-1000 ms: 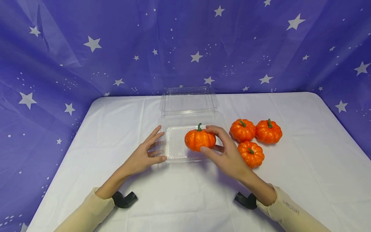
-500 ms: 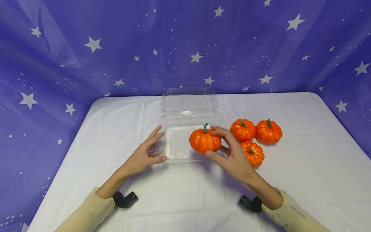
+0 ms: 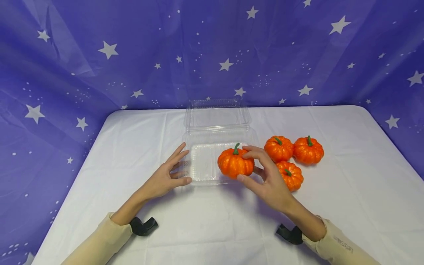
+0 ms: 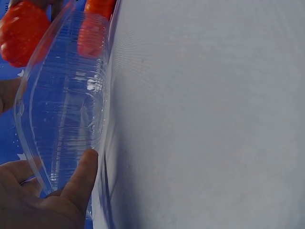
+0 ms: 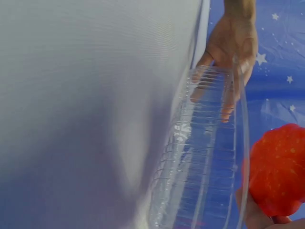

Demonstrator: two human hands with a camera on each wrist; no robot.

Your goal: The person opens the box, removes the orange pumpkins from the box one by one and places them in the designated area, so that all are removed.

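My right hand (image 3: 273, 186) holds an orange toy pumpkin (image 3: 234, 164) with a green stem, thumb in front and fingers at its right side. The pumpkin hangs over the right part of a clear plastic clamshell box (image 3: 203, 162), above its rim in the right wrist view. The box's hinged lid (image 3: 216, 117) lies back, away from me. At the box's left side rests my left hand (image 3: 162, 180), its fingers spread and fairly straight. In the left wrist view the left thumb (image 4: 83, 179) lies along the box wall.
To the right of the box, several more orange pumpkins sit close together: one at the back left (image 3: 278, 148), another at the back right (image 3: 308, 151) and a nearer one (image 3: 291, 176), partly behind my right hand. A white cloth (image 3: 212, 221) covers the table; a starry purple curtain (image 3: 149, 48) hangs behind.
My right hand has shifted a little to the right and slightly towards me with the pumpkin. The left hand and the box have stayed in place.
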